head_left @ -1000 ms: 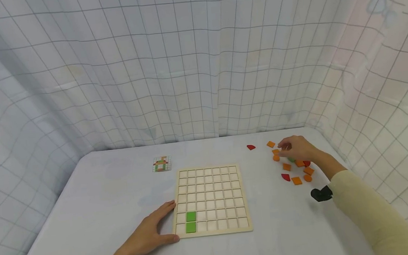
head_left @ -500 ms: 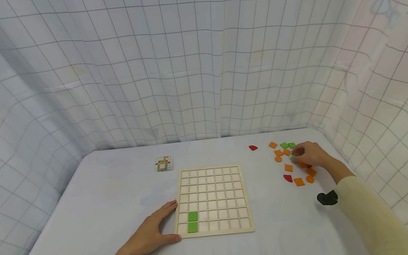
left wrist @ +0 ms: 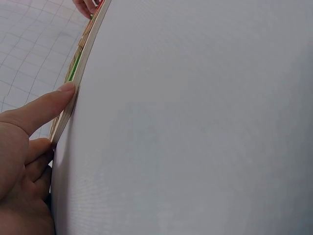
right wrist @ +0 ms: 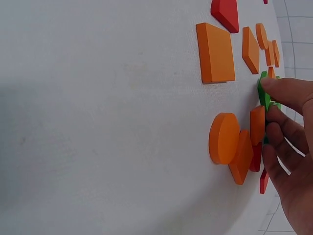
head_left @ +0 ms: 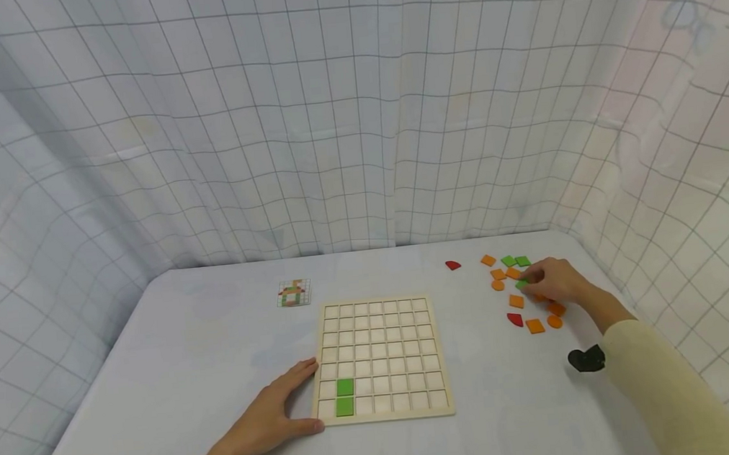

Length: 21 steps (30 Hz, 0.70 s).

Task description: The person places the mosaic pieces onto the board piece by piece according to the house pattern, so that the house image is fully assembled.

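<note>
A pale wooden grid board [head_left: 442,365] lies on the table, with two green square tiles [head_left: 344,387] one above the other near its lower left corner. My left hand [head_left: 264,418] rests at the board's left side, thumb and fingertips touching the edge. Among the loose pieces on the right, my right hand [head_left: 559,283] pinches a green tile [right wrist: 264,90] low at the table, thumb on its near face. Orange squares [right wrist: 216,53], an orange disc [right wrist: 224,138] and red pieces lie around these fingers. Some pieces are partly hidden under the hand.
A small pattern card [head_left: 293,293] lies behind the board to the left. Two green tiles [head_left: 516,261] and a red quarter-circle [head_left: 452,265] sit toward the back right. White checked curtains [head_left: 357,148] surround the table's back and sides.
My right hand has moved right and nearer through the loose pieces, uncovering green tiles at the back, and its fingers have come to a green tile. The left hand stays at the board.
</note>
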### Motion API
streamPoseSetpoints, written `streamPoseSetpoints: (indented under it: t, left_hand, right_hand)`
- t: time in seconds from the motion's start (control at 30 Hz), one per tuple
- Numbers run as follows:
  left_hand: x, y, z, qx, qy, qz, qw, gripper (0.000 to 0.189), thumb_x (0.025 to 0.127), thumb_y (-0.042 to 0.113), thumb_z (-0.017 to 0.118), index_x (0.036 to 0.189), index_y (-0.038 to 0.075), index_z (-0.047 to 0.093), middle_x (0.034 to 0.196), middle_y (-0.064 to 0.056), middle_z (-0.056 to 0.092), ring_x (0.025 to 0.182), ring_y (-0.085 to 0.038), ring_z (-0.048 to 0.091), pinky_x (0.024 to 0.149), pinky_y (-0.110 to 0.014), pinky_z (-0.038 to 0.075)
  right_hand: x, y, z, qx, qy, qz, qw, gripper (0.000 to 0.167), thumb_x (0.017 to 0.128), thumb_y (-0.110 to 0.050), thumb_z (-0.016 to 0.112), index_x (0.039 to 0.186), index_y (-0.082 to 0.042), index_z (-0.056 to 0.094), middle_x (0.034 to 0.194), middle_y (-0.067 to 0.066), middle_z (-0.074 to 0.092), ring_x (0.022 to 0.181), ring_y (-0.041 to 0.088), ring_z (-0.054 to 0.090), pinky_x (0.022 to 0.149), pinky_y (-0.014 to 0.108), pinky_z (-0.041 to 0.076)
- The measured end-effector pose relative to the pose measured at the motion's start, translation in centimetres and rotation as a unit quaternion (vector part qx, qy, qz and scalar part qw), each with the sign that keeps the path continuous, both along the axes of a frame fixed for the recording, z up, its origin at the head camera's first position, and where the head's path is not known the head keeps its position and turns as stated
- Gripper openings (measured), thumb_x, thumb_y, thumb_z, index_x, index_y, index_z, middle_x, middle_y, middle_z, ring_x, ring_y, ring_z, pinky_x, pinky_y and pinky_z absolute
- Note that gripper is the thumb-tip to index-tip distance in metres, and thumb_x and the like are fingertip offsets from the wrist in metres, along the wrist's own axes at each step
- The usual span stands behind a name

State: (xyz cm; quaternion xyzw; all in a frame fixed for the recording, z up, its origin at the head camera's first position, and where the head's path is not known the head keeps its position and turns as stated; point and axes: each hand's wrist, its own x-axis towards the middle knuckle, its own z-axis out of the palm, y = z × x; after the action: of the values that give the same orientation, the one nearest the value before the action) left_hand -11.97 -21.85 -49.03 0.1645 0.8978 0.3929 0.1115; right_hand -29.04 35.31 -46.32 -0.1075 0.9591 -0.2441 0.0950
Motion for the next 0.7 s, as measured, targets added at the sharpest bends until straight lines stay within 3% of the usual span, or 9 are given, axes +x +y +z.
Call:
streamPoseSetpoints:
  t: [0.53, 0.7]
  left_hand:
    - [0.1, 0.2, 0.2, 0.004, -0.004, 0.006, 1.0000, 0.099, 0.078, 0.050, 0.088, 0.157, 0.009, 0.045, 0.164, -0.011, 0.036, 0.151, -0.041, 0.027, 0.118, -0.067, 0.020]
    - [0.1, 0.2, 0.2, 0.003, -0.004, 0.007, 1.0000, 0.099, 0.078, 0.050, 0.088, 0.157, 0.009, 0.045, 0.164, -0.012, 0.036, 0.151, -0.042, 0.027, 0.118, -0.067, 0.021]
  right_hand:
    - [-0.3, -0.6, 0.2, 0.000, 0.014, 0.012, 0.9998, 0.036, 0.092, -0.020, 0.075, 0.119, 0.002, 0.074, 0.104, 0.012, 0.068, 0.093, 0.029, 0.058, 0.086, 0.048, 0.053]
    - [-0.7, -1.5, 0.8, 0.001, 0.040, 0.032, 0.9987, 0.034, 0.089, -0.014, 0.075, 0.118, 0.004, 0.074, 0.105, 0.013, 0.071, 0.095, 0.030, 0.063, 0.087, 0.050, 0.054]
